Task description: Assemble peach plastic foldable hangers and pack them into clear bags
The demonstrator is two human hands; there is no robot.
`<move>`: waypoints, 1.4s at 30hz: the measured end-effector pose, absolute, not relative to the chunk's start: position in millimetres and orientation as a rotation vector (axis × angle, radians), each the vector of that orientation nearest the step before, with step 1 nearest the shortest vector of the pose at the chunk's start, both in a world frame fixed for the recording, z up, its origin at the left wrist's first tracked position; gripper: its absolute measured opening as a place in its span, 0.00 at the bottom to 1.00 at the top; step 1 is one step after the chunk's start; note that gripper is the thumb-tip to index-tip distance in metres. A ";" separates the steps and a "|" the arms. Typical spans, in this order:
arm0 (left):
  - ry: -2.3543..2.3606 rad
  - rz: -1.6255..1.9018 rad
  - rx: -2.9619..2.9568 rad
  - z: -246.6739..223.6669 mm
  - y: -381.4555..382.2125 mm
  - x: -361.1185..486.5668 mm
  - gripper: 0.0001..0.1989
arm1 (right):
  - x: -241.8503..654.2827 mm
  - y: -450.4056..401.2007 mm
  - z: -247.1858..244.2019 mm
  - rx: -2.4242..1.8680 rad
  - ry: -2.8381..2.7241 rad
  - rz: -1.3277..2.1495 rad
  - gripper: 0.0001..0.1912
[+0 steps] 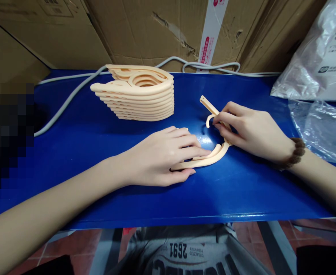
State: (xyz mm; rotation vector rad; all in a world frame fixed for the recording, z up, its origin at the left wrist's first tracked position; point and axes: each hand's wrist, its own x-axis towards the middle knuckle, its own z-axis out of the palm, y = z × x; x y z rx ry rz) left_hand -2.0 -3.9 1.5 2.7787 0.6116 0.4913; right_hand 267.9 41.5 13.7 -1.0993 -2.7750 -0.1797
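On the blue table (145, 206) lies a cream plastic hanger (210, 158), with a small hook showing at its upper end. My left hand (168, 154) grips the hanger's curved lower part, thumb on the near side and fingers over it. The upper part, near the hook, is pinched between the fingers of my right hand (245, 128), which has a brown fuzzy band at the wrist. Behind my left hand stands a neat stack of similar cream hangers (139, 99), touched by neither hand.
Cardboard boxes (145, 34) line the back edge of the table, with a white cable (67, 105) in front of them. Clear plastic bags (314, 65) lie at the right. A grey printed cloth (185, 252) shows below the front edge.
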 end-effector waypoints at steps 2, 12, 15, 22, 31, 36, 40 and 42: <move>0.646 0.508 2.795 1.0 -3.0 -3.1 0.17 | 268.2 41.6 14.2 -1.076 -2.791 -0.187 0.17; 0.638 0.536 2.775 -0.7 -1.7 -3.7 0.17 | 268.5 38.7 20.1 -0.813 -2.894 -0.102 0.15; 0.631 0.547 2.760 -1.6 -2.1 -4.3 0.16 | 268.5 38.0 20.3 -0.765 -2.901 -0.081 0.14; 0.666 0.701 2.814 -5.1 1.7 -4.0 0.13 | 267.3 34.7 20.5 -0.685 -2.925 0.020 0.13; 0.881 0.766 3.059 -4.5 3.7 -4.6 0.12 | 263.0 28.5 22.6 -0.588 -2.951 0.007 0.15; 0.996 0.720 3.047 -3.6 -1.3 -2.9 0.12 | 261.7 25.0 24.0 -0.546 -2.940 -0.023 0.18; 1.100 0.717 2.921 -3.9 -9.1 1.2 0.13 | 254.4 14.1 21.8 -0.440 -2.911 -0.001 0.19; 1.142 0.689 2.837 -5.2 -13.0 3.5 0.13 | 250.1 7.0 19.9 -0.406 -2.916 0.031 0.19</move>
